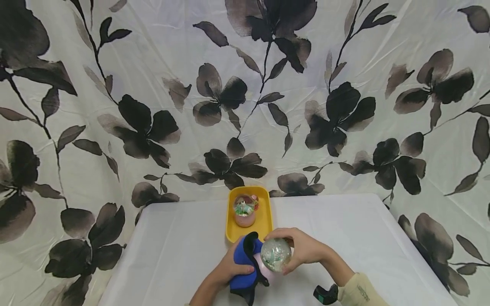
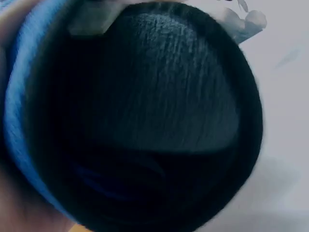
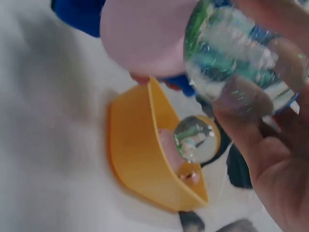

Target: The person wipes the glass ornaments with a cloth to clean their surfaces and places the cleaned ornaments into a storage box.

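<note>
In the head view, my left hand (image 1: 228,267) grips a blue sleeve (image 1: 242,281) of soft cloth with a black edge and lining. Its round mouth, dark inside, fills most of the left wrist view. My right hand (image 1: 306,247) holds a snow globe (image 1: 275,255) by its clear ball, fingers and thumb around the glass. The globe is tilted, its pink base (image 3: 145,36) towards the blue sleeve and overlapping it in the right wrist view. Green and white shapes and glitter show inside the ball.
Just beyond my hands, a yellow tray (image 1: 229,231) stands on the white table (image 1: 180,246). In it is a second snow globe (image 1: 245,209) with a pink base, beside a small red and pink piece (image 1: 255,200). A black device (image 1: 325,294) lies by my right cuff. Floral cloth (image 1: 283,127) hangs behind.
</note>
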Action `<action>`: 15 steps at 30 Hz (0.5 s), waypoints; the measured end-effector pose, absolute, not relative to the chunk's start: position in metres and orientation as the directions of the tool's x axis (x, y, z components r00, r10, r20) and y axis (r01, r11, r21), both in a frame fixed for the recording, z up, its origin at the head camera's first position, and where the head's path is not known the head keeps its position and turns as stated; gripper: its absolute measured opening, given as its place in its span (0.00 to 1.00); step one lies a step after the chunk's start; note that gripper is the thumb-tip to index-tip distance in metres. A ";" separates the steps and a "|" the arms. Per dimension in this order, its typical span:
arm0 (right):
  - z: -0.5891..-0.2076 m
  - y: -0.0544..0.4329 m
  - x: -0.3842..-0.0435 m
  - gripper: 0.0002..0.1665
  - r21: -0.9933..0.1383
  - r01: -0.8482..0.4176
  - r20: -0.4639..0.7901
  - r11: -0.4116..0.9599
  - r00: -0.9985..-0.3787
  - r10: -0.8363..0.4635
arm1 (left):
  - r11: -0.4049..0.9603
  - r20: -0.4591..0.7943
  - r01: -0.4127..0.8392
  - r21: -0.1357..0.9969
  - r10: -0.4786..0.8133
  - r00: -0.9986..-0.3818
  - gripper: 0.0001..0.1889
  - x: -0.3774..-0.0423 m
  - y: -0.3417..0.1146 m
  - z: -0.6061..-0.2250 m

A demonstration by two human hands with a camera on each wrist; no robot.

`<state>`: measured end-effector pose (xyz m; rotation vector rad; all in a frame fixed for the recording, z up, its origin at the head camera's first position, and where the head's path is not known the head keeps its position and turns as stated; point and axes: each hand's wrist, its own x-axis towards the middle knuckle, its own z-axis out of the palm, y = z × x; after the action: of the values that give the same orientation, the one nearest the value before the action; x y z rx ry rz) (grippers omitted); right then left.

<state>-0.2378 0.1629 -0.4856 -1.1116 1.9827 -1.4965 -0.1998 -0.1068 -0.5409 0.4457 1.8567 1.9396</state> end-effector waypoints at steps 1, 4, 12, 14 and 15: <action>-0.489 0.166 -0.237 0.45 -0.949 -0.308 0.132 0.071 -0.590 -0.797 | -0.035 -0.052 -0.082 0.996 0.524 -0.850 0.41 -0.198 -0.107 -0.542; -0.496 0.173 -0.234 0.45 -0.969 -0.246 0.147 0.002 -0.586 -0.797 | -0.039 -0.027 -0.058 0.998 0.555 -0.831 0.41 -0.195 -0.107 -0.540; -0.496 0.182 -0.227 0.45 -0.979 -0.180 0.194 -0.093 -0.706 -0.681 | 0.120 -0.056 0.005 0.993 0.497 -0.866 0.40 -0.187 -0.114 -0.538; -0.494 0.182 -0.226 0.45 -0.980 -0.177 0.196 -0.093 -0.756 -0.625 | 0.141 -0.074 -0.005 0.990 0.484 -0.872 0.39 -0.183 -0.116 -0.540; -0.493 0.182 -0.226 0.44 -0.980 -0.176 0.199 -0.096 -0.778 -0.596 | 0.143 -0.083 -0.016 0.990 0.481 -0.873 0.39 -0.181 -0.118 -0.542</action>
<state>-0.2261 0.1816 -0.4930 -0.8457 1.8746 -1.9461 -0.1813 -0.1175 -0.5417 0.4460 2.0461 1.7799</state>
